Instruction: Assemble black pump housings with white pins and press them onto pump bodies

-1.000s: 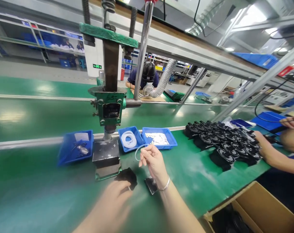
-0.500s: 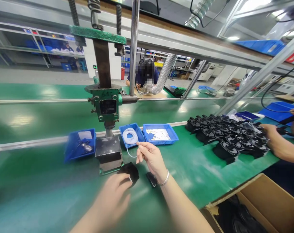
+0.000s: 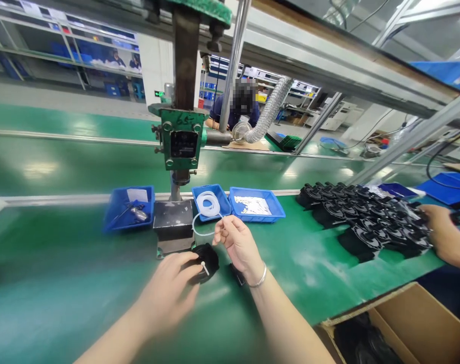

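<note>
Black and roughly rounded, the part (image 3: pixel 211 257) lies on the green bench just beyond the fingertips of the left hand (image 3: pixel 172 283), and to the left of the right hand (image 3: pixel 237 242). The left hand's fingers are bent and slightly apart over its near left edge; I cannot tell whether they grip it. A short white piece (image 3: pixel 205 269) shows against the part, right by those fingertips — whether the fingers hold it is not clear.

The right hand, raised a little higher, has thumb and fingers drawn together, pinching a pale length of tubing (image 3: pixel 203 234). The tubing bows out leftward from the fingertips, toward the coil (image 3: pixel 208 209) in a blue tray (image 3: pixel 225 201) just beyond that hand. Under the right wrist, partly hidden, is a small black block (image 3: pixel 237 275).

Beyond the left hand stands a green press (image 3: pixel 181 144), its dark base block (image 3: pixel 172 220) behind the black part. Farther off to that hand's left is a blue tray of tools (image 3: pixel 118 201); another, with small white pieces (image 3: pixel 252 205), sits beyond the right hand. Well to the right of both hands are rows of black parts (image 3: pixel 361 217) — a co-worker's hand (image 3: pixel 444 232) is at their far end — and, nearer, an open cardboard box (image 3: pixel 423 323).
</note>
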`<control>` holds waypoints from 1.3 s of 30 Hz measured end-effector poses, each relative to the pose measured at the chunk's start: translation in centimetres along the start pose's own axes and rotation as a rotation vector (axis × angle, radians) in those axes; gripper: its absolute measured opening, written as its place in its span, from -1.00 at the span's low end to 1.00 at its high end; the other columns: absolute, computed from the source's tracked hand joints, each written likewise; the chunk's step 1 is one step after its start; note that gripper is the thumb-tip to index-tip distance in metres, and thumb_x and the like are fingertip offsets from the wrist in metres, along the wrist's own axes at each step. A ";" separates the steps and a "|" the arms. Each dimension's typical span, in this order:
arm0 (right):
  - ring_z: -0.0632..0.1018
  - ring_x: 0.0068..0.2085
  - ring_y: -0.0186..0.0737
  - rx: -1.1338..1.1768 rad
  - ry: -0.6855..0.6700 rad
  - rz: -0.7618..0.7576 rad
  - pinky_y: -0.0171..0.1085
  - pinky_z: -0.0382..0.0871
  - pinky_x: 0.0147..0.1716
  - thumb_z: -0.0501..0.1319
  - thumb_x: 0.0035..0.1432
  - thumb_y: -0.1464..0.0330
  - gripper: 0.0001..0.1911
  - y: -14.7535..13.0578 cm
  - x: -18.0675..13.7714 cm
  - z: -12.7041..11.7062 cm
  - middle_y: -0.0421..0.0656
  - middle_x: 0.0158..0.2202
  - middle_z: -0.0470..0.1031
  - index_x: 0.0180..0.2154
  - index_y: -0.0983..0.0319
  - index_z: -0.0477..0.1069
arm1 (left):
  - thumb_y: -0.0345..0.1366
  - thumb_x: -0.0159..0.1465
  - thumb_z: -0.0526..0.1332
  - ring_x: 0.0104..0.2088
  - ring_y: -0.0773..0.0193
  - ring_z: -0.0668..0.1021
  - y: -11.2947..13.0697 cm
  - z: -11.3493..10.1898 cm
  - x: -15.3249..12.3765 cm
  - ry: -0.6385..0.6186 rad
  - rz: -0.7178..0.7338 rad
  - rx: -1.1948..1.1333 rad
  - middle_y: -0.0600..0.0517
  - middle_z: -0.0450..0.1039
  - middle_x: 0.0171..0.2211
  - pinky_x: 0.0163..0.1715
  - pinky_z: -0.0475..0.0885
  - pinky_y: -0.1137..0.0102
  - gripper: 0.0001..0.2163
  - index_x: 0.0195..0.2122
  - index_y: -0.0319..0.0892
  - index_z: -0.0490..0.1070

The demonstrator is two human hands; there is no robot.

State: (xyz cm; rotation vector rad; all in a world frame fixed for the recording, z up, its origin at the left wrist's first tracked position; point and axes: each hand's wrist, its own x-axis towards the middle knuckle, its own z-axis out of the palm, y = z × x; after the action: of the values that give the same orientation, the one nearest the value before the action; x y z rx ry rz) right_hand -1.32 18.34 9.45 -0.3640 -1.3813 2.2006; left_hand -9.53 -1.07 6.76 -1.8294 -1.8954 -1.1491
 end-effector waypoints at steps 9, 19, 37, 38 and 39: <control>0.51 -0.47 -0.44 -0.007 0.007 0.061 -0.43 0.49 -0.39 0.41 0.05 0.32 -0.85 0.0 -0.1 -0.1 -0.19 -0.41 0.56 -0.33 0.27 0.57 | -0.51 0.24 0.14 -0.02 0.10 0.48 0.2 -0.1 0.1 -0.015 -0.010 -0.025 -0.15 0.42 -0.02 -0.05 0.46 0.18 -0.72 -0.03 -0.17 0.36; 0.64 -0.23 -0.28 0.055 0.026 0.092 -0.37 0.56 -0.18 0.40 0.08 0.26 -0.75 0.0 -0.2 -0.1 -0.09 -0.24 0.62 -0.21 0.26 0.58 | -0.51 0.24 0.16 0.01 0.10 0.47 0.1 -0.1 -0.2 -0.023 0.004 -0.051 -0.18 0.41 -0.02 -0.02 0.43 0.19 -0.72 -0.03 -0.21 0.36; 0.41 -0.49 -0.45 -0.022 -0.067 0.058 -0.37 0.49 -0.33 0.35 0.13 0.35 -0.75 0.5 0.1 -0.1 -0.27 -0.50 0.36 -0.12 0.28 0.57 | -0.52 0.25 0.16 0.02 0.06 0.45 0.0 0.0 -0.4 -0.019 0.016 -0.075 -0.19 0.39 0.01 0.00 0.41 0.15 -0.70 0.00 -0.22 0.34; 0.39 -0.48 -0.46 -0.019 -0.073 0.060 -0.36 0.48 -0.32 0.34 0.14 0.34 -0.73 0.5 0.1 -0.1 -0.25 -0.45 0.37 -0.10 0.27 0.56 | -0.52 0.25 0.15 0.02 0.06 0.45 0.0 0.0 -0.4 -0.020 0.014 -0.075 -0.19 0.39 0.01 0.00 0.41 0.15 -0.70 0.00 -0.22 0.34; 0.35 -0.48 -0.46 -0.024 -0.076 0.059 -0.35 0.46 -0.33 0.33 0.15 0.32 -0.71 0.5 0.1 -0.1 -0.24 -0.41 0.37 -0.08 0.26 0.56 | -0.52 0.25 0.15 0.02 0.06 0.45 0.0 0.0 -0.4 -0.020 0.012 -0.074 -0.19 0.39 0.01 0.00 0.41 0.15 -0.71 0.00 -0.22 0.34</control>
State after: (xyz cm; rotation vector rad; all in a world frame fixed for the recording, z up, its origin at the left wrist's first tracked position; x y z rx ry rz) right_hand -1.50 18.27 9.01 -0.3368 -1.4550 2.2686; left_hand -9.50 -1.34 6.48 -1.8945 -1.8733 -1.2167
